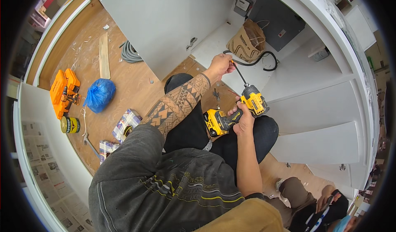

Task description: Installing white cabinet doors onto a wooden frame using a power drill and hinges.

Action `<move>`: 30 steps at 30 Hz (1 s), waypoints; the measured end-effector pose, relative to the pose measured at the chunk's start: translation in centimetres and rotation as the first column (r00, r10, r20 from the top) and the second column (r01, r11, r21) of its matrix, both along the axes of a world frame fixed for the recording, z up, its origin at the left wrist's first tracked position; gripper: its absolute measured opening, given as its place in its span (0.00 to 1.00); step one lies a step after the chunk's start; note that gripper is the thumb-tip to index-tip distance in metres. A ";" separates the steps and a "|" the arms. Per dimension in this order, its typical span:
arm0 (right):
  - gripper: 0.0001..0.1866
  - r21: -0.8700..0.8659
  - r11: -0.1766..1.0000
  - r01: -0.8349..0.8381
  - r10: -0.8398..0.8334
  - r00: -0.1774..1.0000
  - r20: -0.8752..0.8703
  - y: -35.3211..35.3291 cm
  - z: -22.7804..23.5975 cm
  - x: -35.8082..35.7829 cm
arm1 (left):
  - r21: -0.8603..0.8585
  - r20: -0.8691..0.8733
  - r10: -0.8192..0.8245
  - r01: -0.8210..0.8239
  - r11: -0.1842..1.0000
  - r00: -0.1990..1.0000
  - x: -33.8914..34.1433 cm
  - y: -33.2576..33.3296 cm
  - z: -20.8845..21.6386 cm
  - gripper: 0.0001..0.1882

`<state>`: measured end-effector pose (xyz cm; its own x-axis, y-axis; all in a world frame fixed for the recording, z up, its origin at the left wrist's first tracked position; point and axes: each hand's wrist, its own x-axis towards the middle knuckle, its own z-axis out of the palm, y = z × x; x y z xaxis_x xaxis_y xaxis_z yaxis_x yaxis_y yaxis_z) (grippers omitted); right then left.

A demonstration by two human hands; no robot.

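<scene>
My right hand [246,120] is wrapped round the grip of a yellow and black cordless impact driver [255,102], held above my lap. Its yellow battery [215,123] points left. A long dark bit [239,72] runs from the chuck up and left to my left hand [222,64]. The fingers of that hand are pinched at the tip of the bit, where a small orange part shows. Whether a screw sits between them is too small to tell. The bit's tip is in front of the white base cabinet [212,52].
A white cabinet door [161,15] stands open left of the cabinet, which holds a paper bag [247,40] and black hose [270,61]. Leftward on the floor lie coiled grey hose [130,52], a blue plastic bag [100,95] and an orange case [62,89]. Another person [295,195] sits lower right.
</scene>
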<state>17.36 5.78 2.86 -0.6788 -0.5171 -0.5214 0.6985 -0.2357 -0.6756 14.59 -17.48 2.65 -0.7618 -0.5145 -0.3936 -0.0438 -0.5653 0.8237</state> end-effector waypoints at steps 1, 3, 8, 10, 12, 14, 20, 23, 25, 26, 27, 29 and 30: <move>0.12 0.001 1.000 0.003 -0.003 1.000 0.018 0.0 0.2 0.1 | 0.010 -0.013 -0.007 0.007 1.000 1.000 0.0 0.0 0.0 0.10; 0.12 -0.007 1.000 0.001 -0.001 1.000 0.024 0.0 0.1 0.1 | 0.008 -0.015 -0.010 0.010 1.000 1.000 0.0 -0.1 0.0 0.10; 0.12 -0.037 0.999 0.004 -0.003 0.999 0.038 0.2 0.6 0.1 | 0.021 -0.041 -0.013 0.013 1.000 0.999 0.0 0.1 0.5 0.09; 0.12 -0.047 0.999 0.005 -0.003 0.999 0.044 0.3 0.1 0.0 | 0.026 -0.040 -0.015 0.016 1.000 0.999 0.0 0.1 0.3 0.09; 0.12 -0.029 1.000 -0.005 0.006 1.000 0.028 0.4 -0.2 0.1 | 0.026 -0.037 -0.023 0.024 0.999 0.999 0.1 0.2 0.1 0.09; 0.11 -0.008 1.000 -0.016 0.016 1.000 0.013 0.4 -0.3 0.3 | 0.029 -0.032 -0.031 0.032 0.999 0.999 -0.1 0.3 0.0 0.09; 0.11 -0.048 0.999 0.009 -0.008 0.999 0.037 0.3 0.2 0.3 | 0.023 -0.056 -0.004 0.005 1.000 0.998 -0.2 0.3 0.5 0.08; 0.11 -0.058 0.998 0.006 -0.005 1.000 0.008 0.6 0.5 0.4 | 0.043 -0.060 -0.046 0.049 0.998 0.997 -0.2 0.1 -0.2 0.09; 0.11 -0.077 0.997 0.026 -0.023 0.999 0.047 0.9 0.2 0.3 | 0.072 -0.109 -0.064 0.072 0.995 0.992 -0.8 0.7 -0.3 0.09; 0.11 -0.103 0.994 0.036 -0.027 0.996 0.081 0.9 0.0 0.0 | 0.076 -0.152 -0.051 0.063 0.995 0.987 -0.8 0.4 -0.3 0.08; 0.11 -0.119 0.993 0.006 0.001 0.998 0.063 0.7 -0.3 -0.1 | 0.087 -0.189 -0.037 0.055 0.995 0.981 -0.4 0.1 -0.5 0.07; 0.12 -0.171 0.985 -0.028 0.032 0.999 0.024 0.3 0.0 0.3 | 0.113 -0.192 -0.035 0.057 0.992 0.981 0.4 -0.7 -0.5 0.08; 0.12 -0.159 0.987 -0.010 0.015 1.000 0.027 0.4 0.1 0.3 | 0.124 -0.190 -0.050 0.074 0.989 0.981 0.9 -0.6 -0.3 0.08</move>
